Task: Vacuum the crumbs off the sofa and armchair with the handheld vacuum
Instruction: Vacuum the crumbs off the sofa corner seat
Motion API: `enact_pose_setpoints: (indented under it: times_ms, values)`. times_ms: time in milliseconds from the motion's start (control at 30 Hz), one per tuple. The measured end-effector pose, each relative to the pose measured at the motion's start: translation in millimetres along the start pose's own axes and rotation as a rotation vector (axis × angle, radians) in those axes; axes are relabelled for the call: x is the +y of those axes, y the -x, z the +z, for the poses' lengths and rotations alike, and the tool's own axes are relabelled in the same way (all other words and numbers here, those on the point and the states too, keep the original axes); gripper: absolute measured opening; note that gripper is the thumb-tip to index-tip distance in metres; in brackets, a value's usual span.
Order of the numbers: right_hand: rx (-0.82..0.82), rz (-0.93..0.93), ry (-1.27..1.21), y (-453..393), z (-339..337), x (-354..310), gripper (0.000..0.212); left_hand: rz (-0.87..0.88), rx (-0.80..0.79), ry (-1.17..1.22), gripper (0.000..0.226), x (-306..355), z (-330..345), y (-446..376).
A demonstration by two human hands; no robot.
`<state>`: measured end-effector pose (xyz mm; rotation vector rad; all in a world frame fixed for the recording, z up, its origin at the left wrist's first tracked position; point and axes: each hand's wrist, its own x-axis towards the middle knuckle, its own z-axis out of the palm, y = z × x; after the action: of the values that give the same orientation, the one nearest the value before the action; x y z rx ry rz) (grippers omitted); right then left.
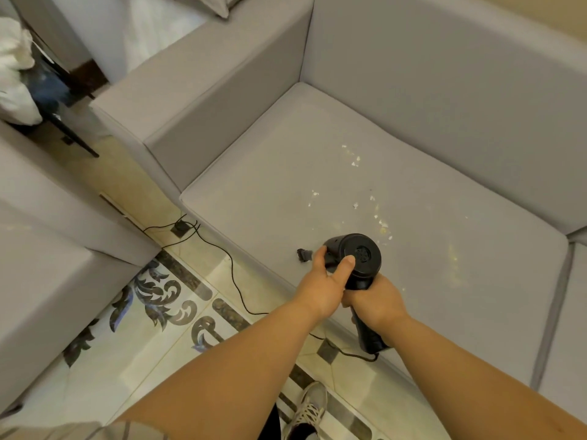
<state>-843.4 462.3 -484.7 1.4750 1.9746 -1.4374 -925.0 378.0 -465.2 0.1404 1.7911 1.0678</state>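
Note:
A black handheld vacuum (360, 255) hovers over the front of the grey sofa seat (317, 173). My right hand (378, 300) grips its handle, which points down towards me. My left hand (324, 282) holds the vacuum's body, fingers wrapped under it and thumb on the round rear end. A small dark nozzle piece (304, 256) shows just left of my left fingers, low over the cushion. Pale crumbs (374, 211) are scattered over the seat beyond and to the right of the vacuum. The grey armchair (47, 281) stands at the left.
The vacuum's black cord (235, 281) trails across the patterned tile floor (165, 312) to a floor socket (181, 226) between sofa and armchair. My shoe (309, 408) stands at the sofa's front edge. A dark chair with white cloth (16, 74) is at the far left.

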Motion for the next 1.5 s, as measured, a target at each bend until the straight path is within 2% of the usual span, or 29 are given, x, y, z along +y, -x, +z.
enact_pose_setpoints:
  times_ms: [167,367,567,833,1067,1233,1400,1500]
  values:
    - [0.032,-0.038,-0.067,-9.1,-5.1,-11.1,0.041,0.053,-0.002,-0.015,0.071,14.8,-3.9,-11.1]
    - [0.048,-0.091,-0.141,-48.3,12.6,-54.0,0.053,0.101,0.038,-0.035,0.068,40.5,-43.4,-47.8]
    - [0.040,-0.012,-0.146,-76.2,22.5,-66.1,0.057,0.057,-0.035,-0.101,0.069,45.3,-62.7,-86.0]
    - [0.050,0.084,-0.128,-56.0,14.7,-60.1,0.050,0.032,-0.130,-0.104,0.067,45.3,-57.7,-70.9]
    - [0.096,0.045,-0.165,-52.0,17.4,-74.7,0.036,0.062,-0.128,-0.145,0.070,58.4,-72.5,-69.5]
    - [0.067,0.048,-0.185,-61.6,31.2,-86.1,0.049,0.051,-0.119,-0.156,0.071,54.1,-88.3,-82.0]
    - [0.069,0.111,-0.186,-53.7,36.0,-73.4,0.049,0.008,-0.204,-0.188,0.074,44.1,-84.5,-78.7]
    - [0.077,0.141,-0.185,-48.0,28.3,-72.2,0.048,0.016,-0.223,-0.187,0.067,48.9,-78.0,-73.7]
